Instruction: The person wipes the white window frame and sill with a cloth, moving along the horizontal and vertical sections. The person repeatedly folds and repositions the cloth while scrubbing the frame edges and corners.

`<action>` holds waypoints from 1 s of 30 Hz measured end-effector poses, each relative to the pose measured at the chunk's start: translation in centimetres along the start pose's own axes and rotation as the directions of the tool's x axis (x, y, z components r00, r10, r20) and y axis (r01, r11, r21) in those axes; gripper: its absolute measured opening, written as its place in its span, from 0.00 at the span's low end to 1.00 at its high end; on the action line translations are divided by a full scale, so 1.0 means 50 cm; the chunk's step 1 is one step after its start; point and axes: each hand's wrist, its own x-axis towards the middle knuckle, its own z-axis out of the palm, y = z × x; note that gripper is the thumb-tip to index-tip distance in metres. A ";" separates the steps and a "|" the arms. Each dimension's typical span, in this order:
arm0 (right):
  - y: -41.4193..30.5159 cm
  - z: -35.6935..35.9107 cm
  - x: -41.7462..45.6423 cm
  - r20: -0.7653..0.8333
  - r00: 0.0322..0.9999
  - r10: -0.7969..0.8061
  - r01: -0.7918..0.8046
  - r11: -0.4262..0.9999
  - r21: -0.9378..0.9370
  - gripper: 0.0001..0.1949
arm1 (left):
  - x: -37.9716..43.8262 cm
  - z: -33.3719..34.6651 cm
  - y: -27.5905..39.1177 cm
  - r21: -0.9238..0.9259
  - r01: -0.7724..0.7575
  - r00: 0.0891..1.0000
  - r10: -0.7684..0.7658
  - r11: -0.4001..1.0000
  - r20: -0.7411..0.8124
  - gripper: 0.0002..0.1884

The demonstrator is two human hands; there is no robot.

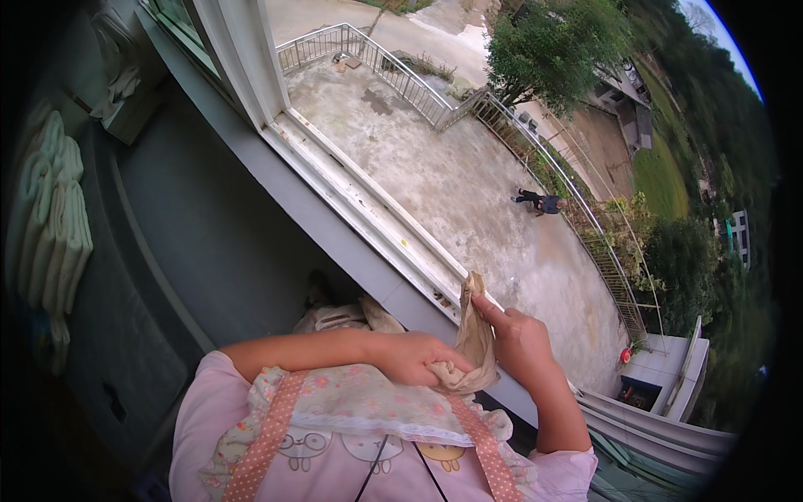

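Note:
A crumpled beige cloth (478,342) hangs between my two hands, close to the sill of an open window. My left hand (419,359) grips its lower, bunched end in front of the floral apron. On the right, my right hand (517,336) holds the upper part, the index finger pressed on the cloth near its top end. That top end lies over the white window track (376,216), which has dirt specks and dark debris in it. A grey stone sill (301,196) runs along the inner side of the track.
Outside and below is a concrete yard (439,163) bordered by a metal railing (401,75), with a person (544,202) in it. Folded pale quilts (53,219) are stacked at the far left. White window frames (241,56) stand at the upper left. A tree (555,47) grows beyond the yard.

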 end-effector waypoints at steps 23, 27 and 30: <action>-0.034 0.065 -0.065 0.168 0.965 0.199 -0.185 0.978 -0.096 0.28 | -0.029 -0.206 0.165 0.738 0.122 0.907 0.227 0.664 -0.354 0.24; -0.051 0.061 -0.064 0.178 0.940 0.292 -0.280 0.956 -0.090 0.26 | -0.043 -0.263 0.118 0.880 0.358 0.842 0.300 0.313 -0.449 0.15; -0.059 0.059 -0.067 0.180 0.915 0.363 -0.355 0.932 -0.072 0.26 | -0.062 -0.272 0.068 0.910 0.341 0.921 0.110 0.234 -0.373 0.17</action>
